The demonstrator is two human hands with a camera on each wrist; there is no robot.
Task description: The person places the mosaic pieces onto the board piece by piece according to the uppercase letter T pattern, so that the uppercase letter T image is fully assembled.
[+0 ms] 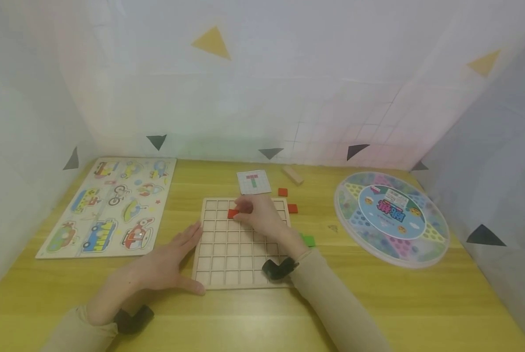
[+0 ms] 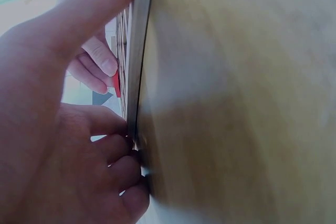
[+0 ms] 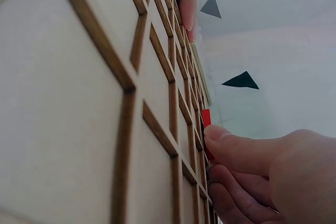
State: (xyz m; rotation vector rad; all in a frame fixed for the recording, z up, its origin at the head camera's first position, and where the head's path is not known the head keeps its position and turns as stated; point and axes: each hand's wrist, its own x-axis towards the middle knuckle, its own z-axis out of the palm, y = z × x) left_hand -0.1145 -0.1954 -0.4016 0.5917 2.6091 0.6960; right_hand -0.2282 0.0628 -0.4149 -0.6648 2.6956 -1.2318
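Note:
Near the top of a wooden grid board [image 1: 213, 264], my right hand [image 1: 264, 217] pinches a red square tile [image 1: 232, 214] between thumb and fingers. In the right wrist view the red tile [image 3: 206, 116] stands slightly proud of the grid ridges, partly covered by the thumb. My left hand [image 1: 167, 264] rests against the board's left side, its fingers along the edge and its thumb at the lower left corner. The left wrist view shows the fingertips [image 2: 126, 169] touching the board's edge and the table. The right forearm hides part of the board's right side.
Behind the board lie a card [image 1: 253, 184] with a red and green T pattern and a wooden block [image 1: 293, 175]. Loose red tiles [image 1: 282, 192] and green tiles [image 1: 309, 241] lie to the right. A vehicle puzzle [image 1: 113, 210] lies left, a round game box [image 1: 392, 217] right.

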